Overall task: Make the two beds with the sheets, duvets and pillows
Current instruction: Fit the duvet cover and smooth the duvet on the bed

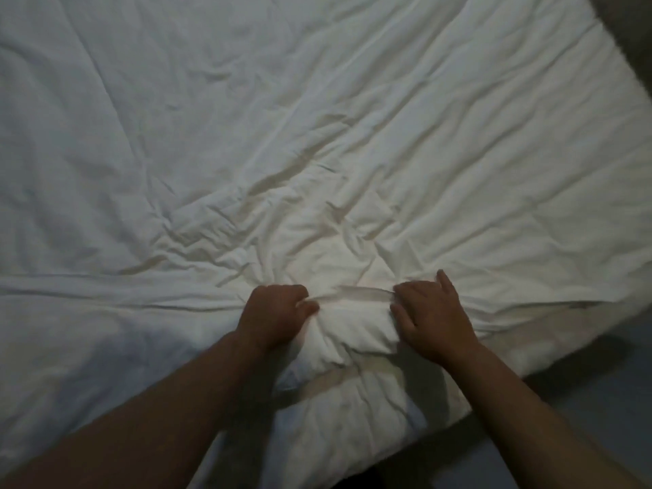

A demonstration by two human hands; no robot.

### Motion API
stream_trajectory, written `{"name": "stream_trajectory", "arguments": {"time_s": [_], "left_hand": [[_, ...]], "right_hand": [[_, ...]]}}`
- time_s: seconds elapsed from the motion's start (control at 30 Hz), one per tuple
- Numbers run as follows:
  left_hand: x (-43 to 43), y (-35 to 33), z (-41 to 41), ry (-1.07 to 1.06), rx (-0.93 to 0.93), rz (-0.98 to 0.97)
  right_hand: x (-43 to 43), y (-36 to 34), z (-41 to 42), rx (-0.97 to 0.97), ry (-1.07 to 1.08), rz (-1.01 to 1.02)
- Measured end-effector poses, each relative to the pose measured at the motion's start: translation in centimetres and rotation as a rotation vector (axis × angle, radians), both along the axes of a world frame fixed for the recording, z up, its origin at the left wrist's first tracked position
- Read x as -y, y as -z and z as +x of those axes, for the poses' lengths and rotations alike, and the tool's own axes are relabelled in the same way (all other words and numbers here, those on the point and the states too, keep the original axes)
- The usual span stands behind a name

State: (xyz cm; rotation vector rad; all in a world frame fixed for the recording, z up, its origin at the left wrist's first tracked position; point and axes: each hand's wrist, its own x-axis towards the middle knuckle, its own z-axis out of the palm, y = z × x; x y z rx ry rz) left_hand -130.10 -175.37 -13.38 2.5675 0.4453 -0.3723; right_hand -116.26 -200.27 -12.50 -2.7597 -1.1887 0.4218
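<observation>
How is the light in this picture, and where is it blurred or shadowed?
Head view: dim overall, the white duvet bluish-grey at left, warmer cream around the left hand and right hand. Head view: the left forearm throws a soft shadow on the duvet at lower left. Head view: the upper right corner is smeared; fine detail is soft.

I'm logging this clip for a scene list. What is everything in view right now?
duvet: one, white, wrinkled, spread across the bed and filling most of the view
floor: one patch, grey-blue, lower right beside the bed's corner
dark surface: one, blurred, top right corner beyond the bed's edge
left hand: one, at the near edge, fingers curled round a bunched fold of the duvet
right hand: one, beside it, grips the same fold, which is stretched taut between the hands
</observation>
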Motion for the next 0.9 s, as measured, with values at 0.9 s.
{"name": "stream_trajectory", "arguments": {"time_s": [0.9], "left_hand": [[-22.2, -4.3, 5.6, -0.603, 0.253, 0.440]], "right_hand": [[-24.7, 1.0, 20.7, 0.354, 0.250, 0.371]]}}
